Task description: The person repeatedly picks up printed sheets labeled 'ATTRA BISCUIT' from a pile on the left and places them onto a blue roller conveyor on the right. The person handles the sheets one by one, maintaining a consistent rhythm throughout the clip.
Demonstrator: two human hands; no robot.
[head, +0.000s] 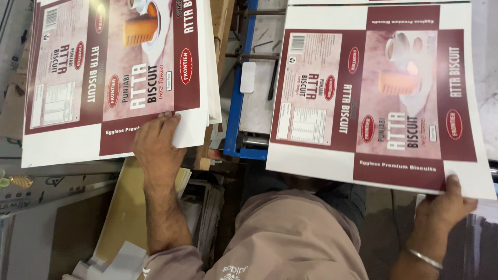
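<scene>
Two printed sheets point(371, 98), one touched by each hand point(155, 142).
</scene>
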